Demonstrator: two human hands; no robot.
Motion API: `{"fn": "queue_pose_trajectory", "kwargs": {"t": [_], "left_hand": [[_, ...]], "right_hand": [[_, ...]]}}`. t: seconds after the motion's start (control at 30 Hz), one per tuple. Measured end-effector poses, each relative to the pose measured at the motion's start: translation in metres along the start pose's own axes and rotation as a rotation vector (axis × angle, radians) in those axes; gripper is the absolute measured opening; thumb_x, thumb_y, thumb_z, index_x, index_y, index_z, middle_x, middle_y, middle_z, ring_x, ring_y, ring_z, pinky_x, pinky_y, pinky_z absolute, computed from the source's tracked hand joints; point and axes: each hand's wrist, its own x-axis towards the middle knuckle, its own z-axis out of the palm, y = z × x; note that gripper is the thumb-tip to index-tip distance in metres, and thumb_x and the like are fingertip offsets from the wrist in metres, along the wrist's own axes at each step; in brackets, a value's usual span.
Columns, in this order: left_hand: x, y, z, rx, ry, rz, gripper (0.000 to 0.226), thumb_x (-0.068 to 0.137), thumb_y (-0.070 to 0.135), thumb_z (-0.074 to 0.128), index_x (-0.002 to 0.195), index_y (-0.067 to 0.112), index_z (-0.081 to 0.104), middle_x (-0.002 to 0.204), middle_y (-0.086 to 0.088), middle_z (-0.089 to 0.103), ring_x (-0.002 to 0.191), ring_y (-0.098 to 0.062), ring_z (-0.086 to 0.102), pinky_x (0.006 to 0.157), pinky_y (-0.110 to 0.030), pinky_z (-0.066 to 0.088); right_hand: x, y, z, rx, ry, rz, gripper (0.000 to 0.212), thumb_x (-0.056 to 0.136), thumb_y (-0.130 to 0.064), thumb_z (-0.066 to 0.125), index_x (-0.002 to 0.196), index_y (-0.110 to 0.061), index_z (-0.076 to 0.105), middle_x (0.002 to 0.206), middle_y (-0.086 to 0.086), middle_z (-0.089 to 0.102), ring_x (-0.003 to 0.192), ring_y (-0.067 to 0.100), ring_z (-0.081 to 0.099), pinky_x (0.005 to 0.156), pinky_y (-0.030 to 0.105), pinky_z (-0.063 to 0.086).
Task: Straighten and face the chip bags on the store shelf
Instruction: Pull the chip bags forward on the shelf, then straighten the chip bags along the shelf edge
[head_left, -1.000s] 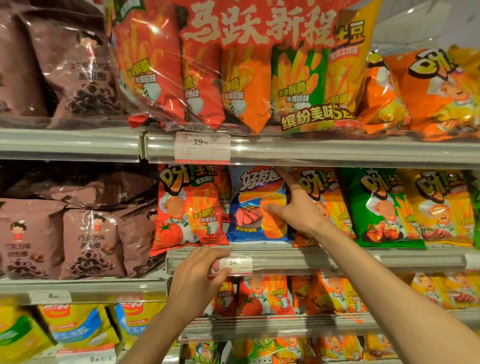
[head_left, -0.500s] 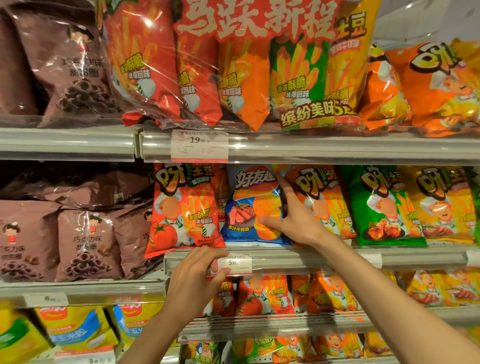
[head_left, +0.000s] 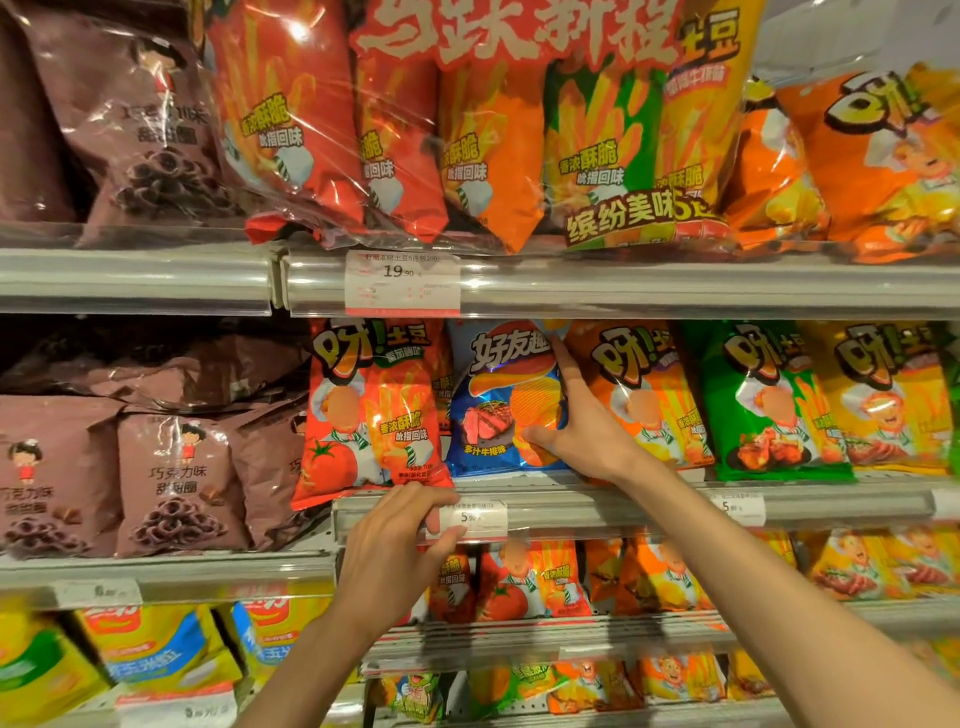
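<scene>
A blue chip bag (head_left: 493, 410) stands on the middle shelf between a red tomato bag (head_left: 374, 410) and an orange bag (head_left: 644, 395). My right hand (head_left: 587, 421) holds the blue bag's right edge. Its thumb presses the front, its index finger points straight up along the edge, and the other fingers are hidden between the blue and orange bags. My left hand (head_left: 400, 551) grips the front rail of that shelf (head_left: 623, 504), with fingers over the top and the thumb under a 5.90 price tag (head_left: 480, 517). The red bag's bottom hangs over the rail.
Green (head_left: 763, 400) and yellow (head_left: 893, 395) bags continue the row to the right. Brown snack bags (head_left: 171, 478) fill the left bay. Large multipacks (head_left: 467, 130) hang over the upper shelf rail (head_left: 675, 286). More small bags (head_left: 524, 577) fill the lower shelves.
My right hand has shifted slightly lower on the blue bag's right edge, and the bag has moved a little with it. My left hand stays on the rail.
</scene>
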Motion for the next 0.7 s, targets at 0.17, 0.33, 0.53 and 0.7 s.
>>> {"fn": "queue_pose_trajectory", "kwargs": {"t": [0.17,0.33,0.53,0.7], "left_hand": [[-0.002,0.0,0.002,0.006,0.013,-0.003,0.035,0.077,0.027,0.084,0.109,0.027,0.069,0.081,0.023,0.043,0.075,0.002,0.044,0.062,-0.016,0.039],[-0.009,0.0,0.003,-0.047,0.038,0.056,0.031,0.087,0.028,0.075,0.116,0.022,0.067,0.094,0.014,0.056,0.085,-0.006,0.053,0.072,-0.021,0.043],[-0.027,0.005,0.004,-0.135,-0.003,-0.055,0.041,0.095,0.04,0.056,0.13,0.021,0.063,0.109,0.006,0.054,0.104,-0.015,0.052,0.086,-0.033,0.047],[-0.057,0.012,0.012,-0.22,0.02,-0.119,0.043,0.094,0.038,0.058,0.132,0.021,0.06,0.134,0.005,0.048,0.125,-0.021,0.05,0.093,-0.044,0.051]], "right_hand": [[-0.011,-0.003,0.007,-0.014,0.075,0.032,0.105,0.088,-0.016,0.075,0.159,-0.027,-0.002,0.128,0.005,0.064,0.109,0.018,0.066,0.099,0.04,0.053],[-0.042,-0.006,0.018,-0.105,0.172,0.017,0.096,0.094,-0.035,0.068,0.161,-0.025,0.001,0.166,-0.004,0.024,0.15,0.013,0.028,0.118,0.034,0.032],[-0.109,0.001,0.046,-0.339,0.248,-0.07,0.068,0.1,-0.048,0.052,0.157,-0.021,0.029,0.164,-0.002,0.027,0.153,0.01,0.018,0.124,0.036,0.02],[-0.173,0.018,0.07,-0.387,0.198,0.067,0.063,0.101,-0.056,0.045,0.156,-0.027,0.033,0.166,-0.01,0.02,0.154,0.005,0.011,0.123,0.021,0.009]]}}
